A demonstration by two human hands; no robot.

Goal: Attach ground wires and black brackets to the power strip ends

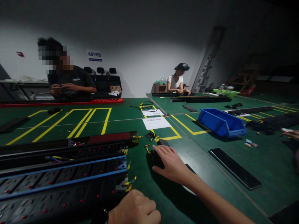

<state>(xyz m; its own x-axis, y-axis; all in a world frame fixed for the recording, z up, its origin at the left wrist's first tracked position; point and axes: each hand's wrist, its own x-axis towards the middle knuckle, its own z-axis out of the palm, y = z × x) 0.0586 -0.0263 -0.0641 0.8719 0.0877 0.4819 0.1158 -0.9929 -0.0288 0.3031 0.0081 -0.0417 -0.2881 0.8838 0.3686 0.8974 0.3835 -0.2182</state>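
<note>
My right hand (171,165) reaches over a small dark part on the green table, its fingers stretched forward and the thumb apart. A black block (163,142) shows just beyond its fingertips; whether they touch it I cannot tell. My left hand (135,207) is curled closed at the bottom, beside the ends of the long black strips; anything inside it is hidden. Those strips (58,177) have blue edges, red dots and slots. Short yellow-sleeved wires (130,183) stick out from their ends. A small black bracket-like part (151,135) lies ahead of my right hand.
A blue bin (219,123) stands right of centre, with a black phone-like slab (234,168) nearer. White paper sheets (156,123) lie in the middle. Two people sit across the table, one behind a red strip (107,100). Another person's hand (293,134) shows at the right edge.
</note>
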